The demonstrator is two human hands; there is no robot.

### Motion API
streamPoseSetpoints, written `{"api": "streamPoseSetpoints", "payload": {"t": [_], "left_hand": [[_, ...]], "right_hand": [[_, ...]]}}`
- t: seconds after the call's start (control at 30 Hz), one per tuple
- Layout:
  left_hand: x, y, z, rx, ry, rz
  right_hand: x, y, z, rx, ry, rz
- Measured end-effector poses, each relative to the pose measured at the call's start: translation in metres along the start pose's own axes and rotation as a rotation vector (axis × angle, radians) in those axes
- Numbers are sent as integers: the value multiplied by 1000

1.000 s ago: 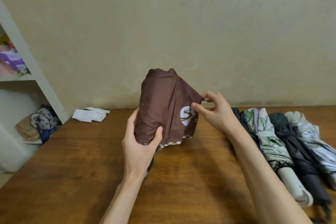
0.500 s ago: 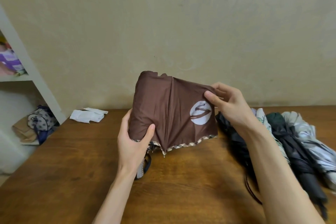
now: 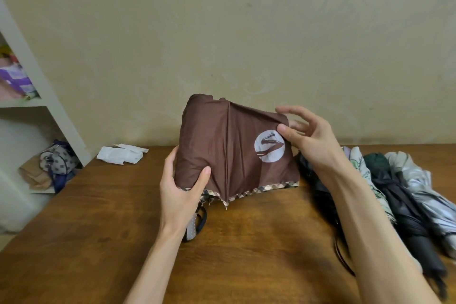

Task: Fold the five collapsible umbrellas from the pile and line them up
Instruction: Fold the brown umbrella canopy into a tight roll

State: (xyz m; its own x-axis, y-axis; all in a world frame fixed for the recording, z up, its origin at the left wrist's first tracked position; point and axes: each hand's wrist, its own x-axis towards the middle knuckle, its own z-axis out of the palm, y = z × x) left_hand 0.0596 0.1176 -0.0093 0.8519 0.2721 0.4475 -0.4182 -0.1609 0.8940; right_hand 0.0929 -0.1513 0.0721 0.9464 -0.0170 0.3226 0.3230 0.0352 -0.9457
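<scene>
Head view, and nearest of all, two bare forearms reaching in over the wooden table (image 3: 98, 229). Left hand (image 3: 182, 195) clamped round the lower left of the brown umbrella (image 3: 229, 150), thumb flat across the front of the cloth, fingers wrapped out of sight behind. Just below that wrist, a dotted handle (image 3: 192, 227) and a dark strap loop (image 3: 202, 217) poking out under the canopy; touching the tabletop or not, cannot tell. Held upright over the middle of the table, tip end up, checked trim (image 3: 271, 187) along the bottom edge, one rib seam running down the front. Out to the right, right hand (image 3: 311, 140) pinching the upper right edge of the cloth, thumb on the front just above the white round logo (image 3: 269, 147), forefinger over the top, other fingers spread loosely behind. Panel stretched flat between the two hands. Along the right side of the table, four folded umbrellas lying side by side: a dark one (image 3: 318, 185) closest to the brown canopy and partly hidden by the right forearm, then a floral one (image 3: 365, 173), a black one (image 3: 399, 205), and a silvery grey one (image 3: 424, 187), somewhat blurred. Farther back on the left, a crumpled white sheet (image 3: 122, 154) at the table's far edge. Beyond the left corner, a white shelf unit (image 3: 37, 76) with a dotted bag (image 3: 58, 159) on its lower level. Behind it all, a plain beige wall (image 3: 246, 32).
</scene>
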Motion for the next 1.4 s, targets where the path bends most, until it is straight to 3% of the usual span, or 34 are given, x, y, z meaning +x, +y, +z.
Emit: {"api": "streamPoseSetpoints", "payload": {"t": [0.2, 0.4, 0.5, 0.6, 0.77, 0.87, 0.93, 1.03, 1.17, 1.27, 1.4], "left_hand": [[-3, 1, 2, -5, 1, 16], [-4, 2, 1, -21, 0, 23], [-4, 3, 1, -18, -9, 28], [-3, 3, 1, -11, -19, 32], [-4, 3, 2, -6, -4, 57], [-4, 2, 1, -11, 62, 55], [-2, 0, 0, -4, 98, 51], [-1, -4, -2, 11, 113, 51], [-2, -6, 2, 34, 95, 51], [-3, -4, 6, 58, 32, 41], [-10, 2, 13, 41, -65, 40]], "right_hand": [[-3, -1, 8, -9, -87, 75], [-1, 7, 27, -121, 247, 178], [3, 12, 21, -159, 319, 166], [2, 12, 16, 25, 322, 127], [1, 13, 14, -94, 195, -19], [1, 16, 9, -217, 61, 95], [0, 19, 7, -266, 84, 99], [-1, 15, 10, -213, 100, 16], [-6, 2, 25, -41, -62, 0], [-10, -8, 44, 109, -124, 17], [-15, 0, 77, 123, -158, -49]]}}
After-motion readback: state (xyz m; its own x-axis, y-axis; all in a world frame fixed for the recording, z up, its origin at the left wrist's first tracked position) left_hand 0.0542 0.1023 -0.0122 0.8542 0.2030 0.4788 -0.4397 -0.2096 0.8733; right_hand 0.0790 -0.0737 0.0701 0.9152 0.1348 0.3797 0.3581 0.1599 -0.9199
